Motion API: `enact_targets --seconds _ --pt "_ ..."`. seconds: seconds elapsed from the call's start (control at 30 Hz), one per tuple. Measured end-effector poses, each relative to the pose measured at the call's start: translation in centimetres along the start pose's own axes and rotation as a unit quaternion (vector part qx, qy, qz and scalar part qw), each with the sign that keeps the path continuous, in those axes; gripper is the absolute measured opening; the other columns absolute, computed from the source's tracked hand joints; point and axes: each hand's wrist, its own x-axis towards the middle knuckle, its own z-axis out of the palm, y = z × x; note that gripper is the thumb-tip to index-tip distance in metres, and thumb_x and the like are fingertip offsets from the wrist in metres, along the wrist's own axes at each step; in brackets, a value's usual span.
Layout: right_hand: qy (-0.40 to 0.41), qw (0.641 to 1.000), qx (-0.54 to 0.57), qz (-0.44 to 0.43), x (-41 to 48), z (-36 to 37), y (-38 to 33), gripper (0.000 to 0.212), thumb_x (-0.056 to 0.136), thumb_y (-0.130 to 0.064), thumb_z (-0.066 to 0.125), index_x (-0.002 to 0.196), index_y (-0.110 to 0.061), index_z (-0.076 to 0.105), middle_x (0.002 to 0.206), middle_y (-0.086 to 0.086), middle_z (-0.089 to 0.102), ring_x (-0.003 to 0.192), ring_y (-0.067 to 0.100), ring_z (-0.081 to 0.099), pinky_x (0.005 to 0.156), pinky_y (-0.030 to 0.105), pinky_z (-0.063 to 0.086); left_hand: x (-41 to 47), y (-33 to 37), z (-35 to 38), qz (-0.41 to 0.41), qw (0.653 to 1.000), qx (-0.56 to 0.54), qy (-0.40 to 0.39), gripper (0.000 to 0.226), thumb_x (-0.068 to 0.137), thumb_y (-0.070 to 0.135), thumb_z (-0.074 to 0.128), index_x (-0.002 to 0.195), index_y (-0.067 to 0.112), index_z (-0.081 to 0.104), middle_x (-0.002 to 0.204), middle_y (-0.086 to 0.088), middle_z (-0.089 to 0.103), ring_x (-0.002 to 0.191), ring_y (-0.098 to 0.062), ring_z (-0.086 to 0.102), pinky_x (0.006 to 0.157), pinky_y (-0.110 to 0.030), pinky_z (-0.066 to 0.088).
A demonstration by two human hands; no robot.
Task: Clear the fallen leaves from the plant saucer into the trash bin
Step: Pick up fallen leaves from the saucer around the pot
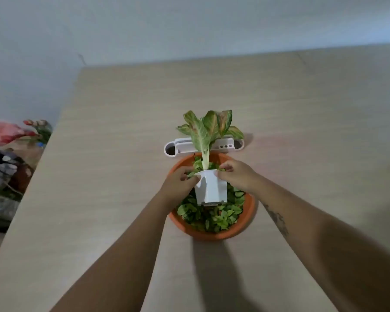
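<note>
Two bare forearms reaching in from the near edge, a dark tattoo on the inner right one. Below them, pale wood-grain table [113,154] with a soft shadow falling toward the viewer.

Next out, orange plant saucer [214,235] sitting on the table, its bowl heaped with green fallen leaves [212,218] around the base of a white square pot [211,188]. Pot gripped at its rim from both sides: left hand [178,182] wrapped on the left edge, fingers curled over the lip; right hand [233,174] pinching the right edge. Pot upright or nearly so, its foot at the level of the leaves; whether resting on them or just lifted clear, cannot tell.

Rising from the pot, a plant [208,129] with broad green leaves flushed pink and red.

Just beyond the saucer, a white oblong holder [225,146] with round holes and end cups, partly hidden behind the plant.

Far left, off the table, blurred clutter including red and pink flowers [29,129]. Plain pale wall behind.
</note>
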Motion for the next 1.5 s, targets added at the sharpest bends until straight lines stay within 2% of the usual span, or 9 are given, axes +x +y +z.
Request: enact_targets --seconds 0.23,0.33,0.6,0.83,0.97,1.2,1.3,1.4,1.5 --pt "-0.002 0.993 0.116 0.037 0.2 1.4 0.5 0.047 0.076 -0.054 0.068 0.107 -0.02 0.058 0.102 -0.003 0.06 0.093 0.014 0.057 0.076 0.031 0.049 1.7 -1.4 0.7 -0.039 0.998 -0.044 -0.034 0.02 0.088 0.041 0.063 0.103 0.029 0.06 0.106 -0.004 0.068 0.098 -0.02 0.066 0.092 -0.044 0.054" --pt "-0.023 0.981 0.183 0.056 -0.2 1.6 0.8 0.049 0.078 -0.047 0.071 0.113 -0.019 0.054 0.105 0.0 0.061 0.092 0.013 0.057 0.084 0.035 0.052 2.0 -1.6 0.8 -0.04 0.996 -0.07 -0.041 0.025 0.088 0.036 0.064 0.107 0.02 0.059 0.105 -0.007 0.069 0.098 -0.023 0.067 0.091 -0.045 0.055" --pt "-0.004 0.979 0.206 -0.01 -1.5 0.8 0.6 0.05 0.072 -0.039 0.08 0.113 -0.023 0.055 0.103 -0.009 0.062 0.093 0.006 0.06 0.067 0.023 0.05 1.3 -0.8 0.0 0.017 0.997 -0.072 -0.025 0.026 0.086 0.023 0.069 0.108 0.014 0.06 0.103 0.0 0.069 0.096 -0.015 0.065 0.071 -0.019 0.054" --pt "0.01 0.98 0.181 -0.082 -2.8 1.0 1.0 0.053 0.07 -0.022 0.084 0.114 -0.022 0.055 0.105 -0.015 0.059 0.091 0.003 0.061 0.061 0.007 0.047 0.8 -1.0 -0.2 0.06 0.997 -0.04 -0.008 0.032 0.074 0.011 0.08 0.102 0.013 0.064 0.113 -0.002 0.068 0.1 -0.021 0.068 0.077 -0.021 0.056" --pt "0.014 0.976 0.184 -0.119 -3.4 2.1 1.4 0.054 0.07 -0.016 0.084 0.112 -0.03 0.053 0.101 -0.03 0.055 0.086 -0.018 0.056 0.068 -0.006 0.04 -0.6 -0.9 0.1 0.119 0.993 -0.003 0.006 0.04 0.075 0.007 0.079 0.111 0.003 0.063 0.105 0.001 0.068 0.081 0.004 0.062 0.071 -0.003 0.047" --pt "0.025 0.984 0.155 -0.084 -3.3 3.4 2.3 0.059 0.064 -0.038 0.084 0.113 -0.044 0.053 0.117 -0.021 0.06 0.113 0.007 0.056 0.101 0.036 0.045 -1.7 -1.7 0.7 0.122 0.992 -0.025 0.033 0.03 0.079 -0.001 0.072 0.106 0.001 0.059 0.092 0.001 0.062 0.076 -0.006 0.058 0.059 -0.007 0.046" --pt "0.046 0.964 0.249 -0.083 -3.8 3.5 2.8 0.066 0.059 -0.024 0.086 0.113 -0.045 0.054 0.116 -0.022 0.063 0.115 0.009 0.058 0.103 0.044 0.047 -1.3 -1.8 1.2 0.091 0.994 -0.048 0.043 0.053 0.076 0.009 0.078 0.121 0.018 0.052 0.104 0.004 0.059 0.086 -0.008 0.061 0.067 -0.013 0.052" --pt "0.058 0.955 0.284 -0.062 -4.9 3.6 3.0 0.052 0.078 -0.017 0.073 0.127 -0.017 0.055 0.126 0.0 0.062 0.117 0.018 0.057 0.104 0.039 0.045 -0.5 -2.2 1.4 0.059 0.997 -0.022 0.039 0.079 0.072 0.02 0.082 0.139 0.026 0.042 0.115 -0.001 0.057 0.101 -0.019 0.06 0.086 -0.034 0.054" --pt "0.057 0.909 0.411 -0.034 -5.6 4.4 3.0 0.034 0.086 0.001 0.063 0.114 -0.017 0.057 0.123 0.009 0.061 0.112 0.022 0.057 0.104 0.046 0.045 -0.2 -2.0 1.2 0.069 0.997 -0.011 0.022 0.054 0.079 0.022 0.076 0.128 0.027 0.055 0.114 0.0 0.061 0.1 -0.022 0.061 0.088 -0.034 0.052"
